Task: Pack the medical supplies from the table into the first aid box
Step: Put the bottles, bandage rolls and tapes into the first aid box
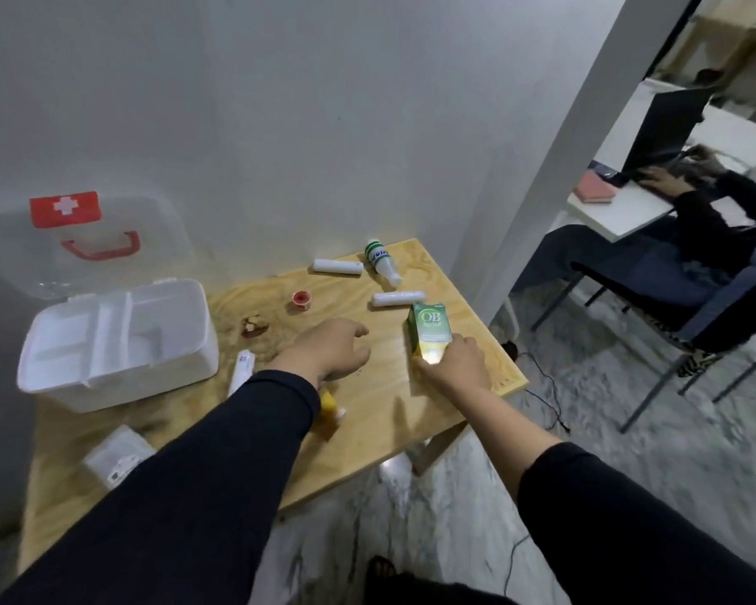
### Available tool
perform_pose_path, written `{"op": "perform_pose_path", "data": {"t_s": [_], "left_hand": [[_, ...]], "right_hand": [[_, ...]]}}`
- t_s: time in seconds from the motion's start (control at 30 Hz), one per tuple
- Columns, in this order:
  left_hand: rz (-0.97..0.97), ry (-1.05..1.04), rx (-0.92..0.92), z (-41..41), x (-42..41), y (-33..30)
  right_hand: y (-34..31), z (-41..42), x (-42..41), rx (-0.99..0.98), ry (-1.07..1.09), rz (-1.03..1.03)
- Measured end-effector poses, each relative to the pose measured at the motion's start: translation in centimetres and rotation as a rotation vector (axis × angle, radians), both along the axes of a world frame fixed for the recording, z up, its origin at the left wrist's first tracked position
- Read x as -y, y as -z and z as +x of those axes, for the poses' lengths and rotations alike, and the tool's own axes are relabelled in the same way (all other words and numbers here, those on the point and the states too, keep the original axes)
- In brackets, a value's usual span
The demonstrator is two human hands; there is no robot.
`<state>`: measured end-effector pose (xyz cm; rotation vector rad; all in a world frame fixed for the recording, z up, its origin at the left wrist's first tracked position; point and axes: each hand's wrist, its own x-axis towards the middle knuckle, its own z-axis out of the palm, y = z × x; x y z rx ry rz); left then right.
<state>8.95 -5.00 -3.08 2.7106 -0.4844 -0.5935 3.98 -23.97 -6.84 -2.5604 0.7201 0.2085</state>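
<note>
The white first aid box [119,377] stands open at the table's left, its clear lid [84,238] with a red cross and red handle leaning on the wall. My right hand [452,364] grips the near end of a green and yellow medicine carton [428,327] near the table's right edge. My left hand [328,349] hovers over the table's middle, fingers loosely curled, holding nothing. Two white bandage rolls [338,267] [398,298], a white bottle [383,262] with a green label and a small red-capped pot [301,300] lie further back.
A white tube [242,369], a yellow item [329,406] under my left forearm and a white packet [119,456] lie near the wooden table's [367,430] front. A brown stain [254,326] marks the top. A person sits at a laptop on the right [681,238].
</note>
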Motion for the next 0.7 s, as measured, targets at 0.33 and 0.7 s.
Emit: {"op": "perform_pose_path", "data": {"t_s": [0.33,0.7], "left_hand": [[0.036,-0.024,-0.044,1.3,3.4,1.5],[-0.043,-0.265,0.056,2.2,-1.2,-2.3]], "right_hand": [[1.7,0.3,2.4,0.101,0.073,0.218],[-6.1,4.8,-0.1,0.308,-0.39,0.179]]}}
